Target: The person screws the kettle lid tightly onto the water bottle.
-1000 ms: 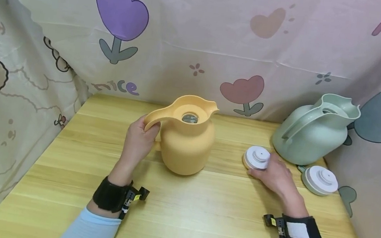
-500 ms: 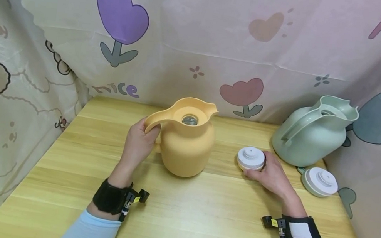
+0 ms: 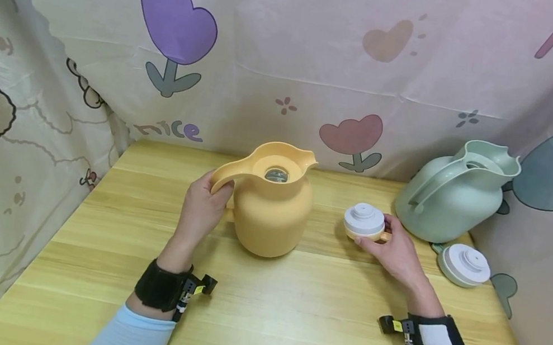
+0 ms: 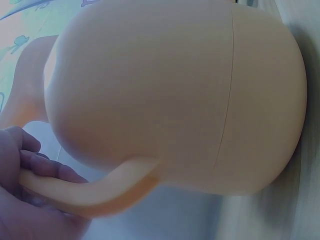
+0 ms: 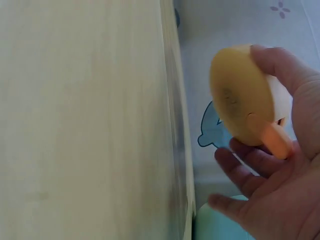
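A yellow thermos jug (image 3: pixel 272 211) stands upright at the middle of the table, its round top opening uncovered. My left hand (image 3: pixel 203 207) grips its handle; in the left wrist view the fingers (image 4: pixel 47 165) curl round that handle (image 4: pixel 100 192). To the right, my right hand (image 3: pixel 400 250) holds the jug's lid (image 3: pixel 364 220) upside down, white stopper side up. The right wrist view shows the lid's yellow top (image 5: pixel 240 95) facing the camera, tilted, with thumb and fingers at its rim and its small tab (image 5: pixel 272 137) against the palm. It hangs above the table.
A pale green thermos jug (image 3: pixel 451 196) leans at the back right corner, uncovered. Its green-and-white lid (image 3: pixel 465 264) lies upside down in front of it, near the right edge of the wooden table (image 3: pixel 261 317). A printed curtain (image 3: pixel 269 53) hangs behind.
My right hand has drawn the yellow lid leftward, away from the green jug, and raised it off the table. The left hand keeps its grip on the yellow jug's handle, unmoved.
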### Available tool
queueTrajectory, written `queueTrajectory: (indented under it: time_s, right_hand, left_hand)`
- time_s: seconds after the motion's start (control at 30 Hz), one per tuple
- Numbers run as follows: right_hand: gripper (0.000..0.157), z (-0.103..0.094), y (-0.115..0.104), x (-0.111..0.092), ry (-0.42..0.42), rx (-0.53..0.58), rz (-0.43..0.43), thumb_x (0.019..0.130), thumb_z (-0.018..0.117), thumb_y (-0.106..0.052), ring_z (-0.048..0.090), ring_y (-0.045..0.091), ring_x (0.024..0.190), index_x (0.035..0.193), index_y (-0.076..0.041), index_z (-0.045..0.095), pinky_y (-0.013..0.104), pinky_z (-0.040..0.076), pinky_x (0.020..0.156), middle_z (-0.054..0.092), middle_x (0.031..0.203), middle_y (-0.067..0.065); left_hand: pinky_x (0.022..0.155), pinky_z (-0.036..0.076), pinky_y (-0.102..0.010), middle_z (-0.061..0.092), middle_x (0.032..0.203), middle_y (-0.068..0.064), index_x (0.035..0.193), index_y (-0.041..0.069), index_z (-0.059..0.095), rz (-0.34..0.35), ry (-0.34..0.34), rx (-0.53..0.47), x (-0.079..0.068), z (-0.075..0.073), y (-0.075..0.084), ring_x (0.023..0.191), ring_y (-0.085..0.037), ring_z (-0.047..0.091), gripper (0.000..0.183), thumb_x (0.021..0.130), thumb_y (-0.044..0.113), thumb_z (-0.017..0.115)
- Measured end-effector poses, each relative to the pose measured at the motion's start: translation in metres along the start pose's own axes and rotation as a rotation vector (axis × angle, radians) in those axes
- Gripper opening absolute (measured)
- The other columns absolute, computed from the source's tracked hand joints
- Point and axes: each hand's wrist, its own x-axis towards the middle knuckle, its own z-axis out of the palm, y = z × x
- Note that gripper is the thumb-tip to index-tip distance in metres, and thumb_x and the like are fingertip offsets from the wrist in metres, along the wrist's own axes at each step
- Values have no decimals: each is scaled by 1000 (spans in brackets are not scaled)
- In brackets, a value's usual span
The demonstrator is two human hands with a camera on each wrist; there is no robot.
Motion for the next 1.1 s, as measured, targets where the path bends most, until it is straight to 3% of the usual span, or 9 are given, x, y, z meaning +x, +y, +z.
queueTrajectory:
  time_s: [0.2,0.37,0.5,0.63,0.73,0.93,1.1]
  right_hand:
    - [100,1,-11,-4,15,104,1,74,78,-53,41,41,124,147,-5,29,61,36,98,42,139,24]
    - [86,1,-30,-8,-5,195,-70,80,77,-41,51,32,110,146,-9,34,39,51,84,47,132,18]
    - [78,-6,-64,-5,-4,347,-136,81,79,-25,53,25,108,142,-8,33,22,51,79,49,131,14]
    - [71,-15,-110,8,-16,573,-258,79,77,-3,54,25,109,134,-4,33,20,51,84,49,126,16]
    - [63,-21,-139,16,-33,668,-319,79,73,3,55,25,108,129,-5,35,21,52,84,49,122,15]
    - [57,-41,-177,25,29,657,-306,83,70,-1,50,26,113,130,-6,38,19,48,87,48,125,10]
    - [60,-59,-218,38,22,492,-428,82,74,-6,49,26,117,134,-5,45,27,46,98,51,129,12]
  left_hand:
    - [53,39,-34,48,65,-9,92,14,64,0,2,-6,-1,-2,-1,58,-26,45,18,91,30,58]
    - [53,39,-34,48,65,-9,91,14,63,-4,-4,-16,-2,-4,-2,58,-26,45,17,91,31,58]
    - [50,38,-33,49,64,-9,90,15,62,-15,-4,-25,-4,-5,-3,56,-26,46,17,91,31,57]
    - [49,37,-32,49,64,-9,89,14,62,-26,8,-37,-6,-8,-4,55,-25,45,17,91,30,58]
    - [49,37,-32,48,64,-9,90,14,63,-18,17,-45,-5,-8,-6,56,-24,45,16,90,29,58]
    - [51,38,-32,46,65,-8,93,14,64,11,-7,-54,-3,-3,-6,58,-24,44,15,90,28,59]
    - [52,39,-33,46,67,-8,91,13,63,20,-15,-47,-3,-2,-3,60,-25,46,15,91,27,59]
